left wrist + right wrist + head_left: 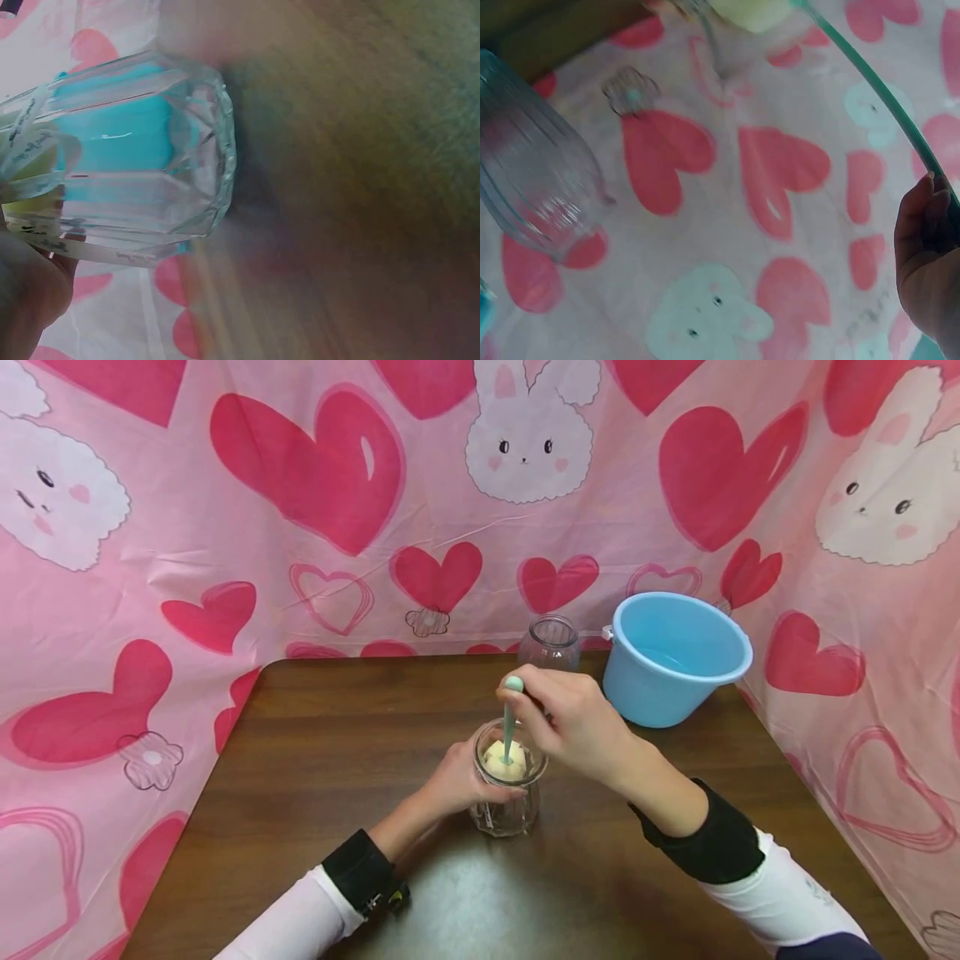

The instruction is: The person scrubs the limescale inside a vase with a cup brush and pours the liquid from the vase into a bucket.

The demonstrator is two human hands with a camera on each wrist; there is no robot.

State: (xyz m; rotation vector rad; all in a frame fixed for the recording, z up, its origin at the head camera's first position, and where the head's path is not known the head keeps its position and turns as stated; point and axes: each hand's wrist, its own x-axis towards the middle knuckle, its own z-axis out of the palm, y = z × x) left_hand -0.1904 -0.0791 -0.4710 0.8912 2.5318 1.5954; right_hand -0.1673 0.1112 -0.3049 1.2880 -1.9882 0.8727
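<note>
A clear faceted glass jar (504,821) stands near the middle of the table, its mouth facing up. My left hand (456,783) grips it round the upper side, thumb across the front. In the left wrist view, a printed ribbon (37,161) shows on the jar's side. My right hand (581,714) holds the thin green handle (885,94) of a sponge brush from above. The brush's pale yellow sponge head (495,764) sits inside the jar, just below the rim. Fingers of my right hand (930,262) curl round the handle's end.
A second clear glass jar (551,647) stands behind my right hand, near the table's back edge. To its right is a light blue bucket (652,697). Pink cloth (442,518) printed with hearts and rabbits hangs round the brown wooden table (337,727).
</note>
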